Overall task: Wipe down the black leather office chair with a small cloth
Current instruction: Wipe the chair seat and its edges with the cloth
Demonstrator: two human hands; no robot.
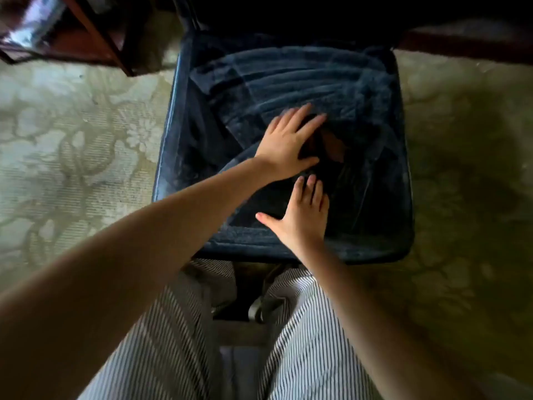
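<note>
The black leather office chair stands right in front of me, its seat seen from above. A dark blue ribbed towel is spread over most of the seat. My left hand lies flat on the towel near the seat's middle, fingers straight and spread. My right hand presses flat on the seat nearer the front edge, fingers straight, thumb out to the left. A small brownish patch shows between the fingers of my left hand and the towel; what it is cannot be told.
Pale patterned carpet surrounds the chair on both sides. Dark wooden furniture stands at the upper left and a dark edge runs across the upper right. My striped trousers and the chair's base fill the bottom.
</note>
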